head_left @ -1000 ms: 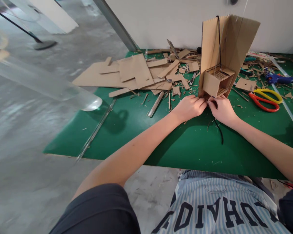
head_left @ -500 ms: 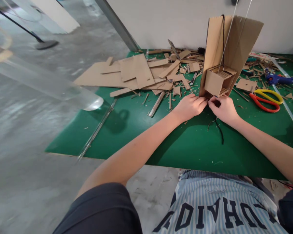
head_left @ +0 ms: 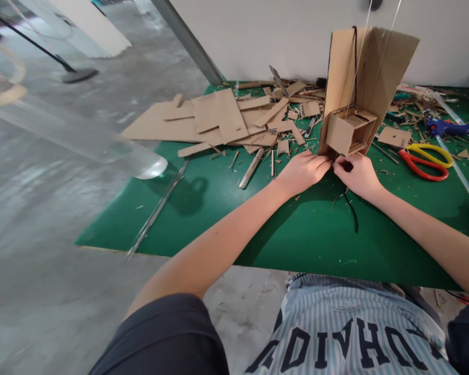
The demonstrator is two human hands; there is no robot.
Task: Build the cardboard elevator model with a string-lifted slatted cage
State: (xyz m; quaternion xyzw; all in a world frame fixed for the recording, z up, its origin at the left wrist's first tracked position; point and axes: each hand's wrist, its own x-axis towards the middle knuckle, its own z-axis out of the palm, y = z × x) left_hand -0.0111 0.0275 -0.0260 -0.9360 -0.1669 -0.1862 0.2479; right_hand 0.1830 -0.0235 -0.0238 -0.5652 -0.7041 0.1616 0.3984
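A tall folded cardboard model (head_left: 365,67) stands upright on the green mat (head_left: 258,229), with a small cardboard box (head_left: 346,133) hanging inside it on a black cord (head_left: 355,67). My left hand (head_left: 305,171) rests at the model's lower left corner, fingers curled against its base. My right hand (head_left: 357,174) is beside it under the small box, fingers pinched on the black cord's loose end (head_left: 350,208), which trails toward me across the mat. The fingertips of both hands almost touch.
Cardboard offcuts (head_left: 219,120) and strips litter the mat's far side. Red-and-yellow scissors (head_left: 428,159) and a blue glue gun (head_left: 445,126) lie to the right. A clear rod (head_left: 156,208) lies at the mat's left; a clear tube (head_left: 82,140) is over the concrete floor.
The small hanging box has risen a little inside the cardboard model. Both hands stay at the model's base; the view shifted slightly.
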